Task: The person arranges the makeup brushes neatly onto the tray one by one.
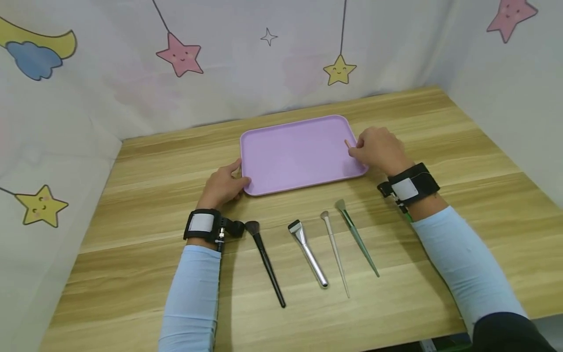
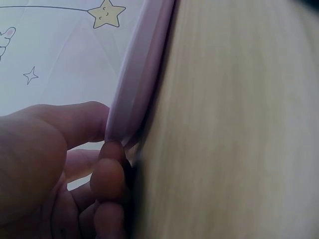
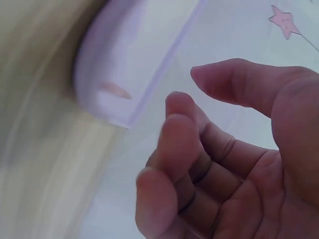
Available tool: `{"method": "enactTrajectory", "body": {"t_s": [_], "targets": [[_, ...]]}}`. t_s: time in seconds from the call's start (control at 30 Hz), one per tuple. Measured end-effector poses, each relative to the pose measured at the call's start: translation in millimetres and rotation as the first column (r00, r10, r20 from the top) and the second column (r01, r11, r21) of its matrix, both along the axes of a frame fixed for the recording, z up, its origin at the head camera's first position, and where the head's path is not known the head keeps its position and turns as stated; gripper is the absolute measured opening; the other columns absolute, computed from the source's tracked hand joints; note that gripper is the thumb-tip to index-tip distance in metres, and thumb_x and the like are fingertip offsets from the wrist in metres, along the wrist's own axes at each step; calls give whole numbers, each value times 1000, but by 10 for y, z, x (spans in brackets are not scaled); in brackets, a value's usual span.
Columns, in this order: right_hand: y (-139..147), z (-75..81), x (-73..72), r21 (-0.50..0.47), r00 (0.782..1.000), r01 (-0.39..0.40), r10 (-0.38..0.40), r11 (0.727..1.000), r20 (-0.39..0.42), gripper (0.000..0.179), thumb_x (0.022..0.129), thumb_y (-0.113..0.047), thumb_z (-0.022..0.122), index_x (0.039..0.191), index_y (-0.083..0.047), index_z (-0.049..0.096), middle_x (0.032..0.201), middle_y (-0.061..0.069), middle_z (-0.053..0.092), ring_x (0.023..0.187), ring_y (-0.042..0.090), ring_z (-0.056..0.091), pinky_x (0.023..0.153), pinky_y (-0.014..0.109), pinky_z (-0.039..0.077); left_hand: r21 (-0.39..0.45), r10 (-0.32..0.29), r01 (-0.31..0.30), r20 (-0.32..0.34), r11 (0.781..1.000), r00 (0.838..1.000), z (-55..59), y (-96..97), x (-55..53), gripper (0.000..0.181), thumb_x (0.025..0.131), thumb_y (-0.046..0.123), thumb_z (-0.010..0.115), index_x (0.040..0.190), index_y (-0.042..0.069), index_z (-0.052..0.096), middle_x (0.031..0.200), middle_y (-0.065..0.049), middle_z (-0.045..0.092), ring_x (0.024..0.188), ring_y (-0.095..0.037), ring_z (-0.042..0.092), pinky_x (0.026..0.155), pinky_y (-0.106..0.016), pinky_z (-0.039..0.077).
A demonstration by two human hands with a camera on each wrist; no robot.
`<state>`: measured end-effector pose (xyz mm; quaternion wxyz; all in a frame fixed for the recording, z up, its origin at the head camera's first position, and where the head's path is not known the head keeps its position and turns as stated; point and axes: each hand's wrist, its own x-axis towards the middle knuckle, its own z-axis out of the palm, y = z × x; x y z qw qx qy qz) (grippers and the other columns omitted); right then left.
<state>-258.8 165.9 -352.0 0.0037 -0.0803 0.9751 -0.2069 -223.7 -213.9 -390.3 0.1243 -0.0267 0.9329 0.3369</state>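
Note:
A shallow lilac tray (image 1: pixel 299 154) lies on the wooden table towards the back. My left hand (image 1: pixel 223 186) pinches its left rim near the front corner. In the left wrist view, the thumb and a fingertip of that hand (image 2: pixel 45 159) meet the tray's edge (image 2: pixel 132 79). My right hand (image 1: pixel 381 149) is at the tray's right rim. In the right wrist view, the thumb and bent fingers of this hand (image 3: pixel 224 149) stand apart with nothing between them, a gap away from the tray (image 3: pixel 129 50). A small tan shape shows by its fingertips; I cannot tell what it is.
In front of the tray lie a black-handled makeup brush (image 1: pixel 267 266), a silver flat brush (image 1: pixel 310 256), a thin pale brush (image 1: pixel 336 256) and a green brush (image 1: pixel 358 239). A patterned curtain (image 1: pixel 264 83) borders the table (image 1: pixel 145 195) at the back and sides.

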Motion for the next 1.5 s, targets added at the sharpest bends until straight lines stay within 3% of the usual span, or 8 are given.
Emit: {"method": "enactTrajectory", "body": {"t_s": [0.13,0.43,0.6,0.73,0.83,0.93,1.17,1.5], "targets": [[-59,77,38,-6,999,-37,37,999,-25,32,91,-30,64,82,-2,74,72,9,62,61,23,54,48,33,39,3,7,-7,0,1000,1000,3,-28,3,75,96,35,63,160,19,29,67,-6,65,57,-19,59,56,-31,44],[-158,120,94,1,996,-79,79,997,36,30,91,-31,66,91,-2,74,80,10,64,63,23,54,51,33,40,8,8,-8,2,1000,1000,-6,-68,1,75,95,35,63,161,19,29,67,-6,65,58,-19,60,56,-31,44],[-237,160,149,-1,990,-137,137,991,11,30,91,-31,67,92,-1,74,104,14,72,66,23,55,53,34,42,-1,11,-11,7,1000,1000,3,-90,-5,75,96,36,63,161,20,28,68,-6,65,58,-19,60,57,-31,45],[-275,181,194,8,987,-163,163,987,2,29,91,-30,69,91,-1,74,121,16,70,64,22,56,53,34,42,-7,12,-12,5,1000,1000,8,-102,-6,75,96,36,62,161,20,28,67,-6,65,57,-19,59,57,-31,44],[-284,188,227,14,984,-177,177,984,12,29,91,-30,70,90,-2,74,116,18,71,59,20,53,50,32,40,-4,9,-9,2,1000,1000,3,-104,-5,74,96,35,62,161,20,28,66,-6,65,57,-19,59,56,-31,44],[-283,193,253,18,980,-197,197,980,17,28,90,-30,70,88,-2,76,100,16,74,56,19,51,49,31,38,1,12,-12,6,1000,1000,-4,-97,0,74,96,35,62,161,20,29,66,-6,65,57,-18,59,56,-31,44],[-256,220,317,48,972,-236,236,971,16,25,90,-28,71,83,-4,76,75,5,67,60,20,53,53,34,39,21,23,-23,13,1000,1000,-18,-58,7,74,95,35,63,160,21,30,65,-6,64,56,-18,59,55,-31,44],[-188,200,439,110,939,-338,327,935,103,26,92,-29,72,82,-5,75,68,1,61,60,18,54,56,34,43,19,20,-20,13,1000,1000,-12,-17,-3,74,96,35,63,160,23,29,65,-6,63,56,-19,59,55,-31,43]]}}
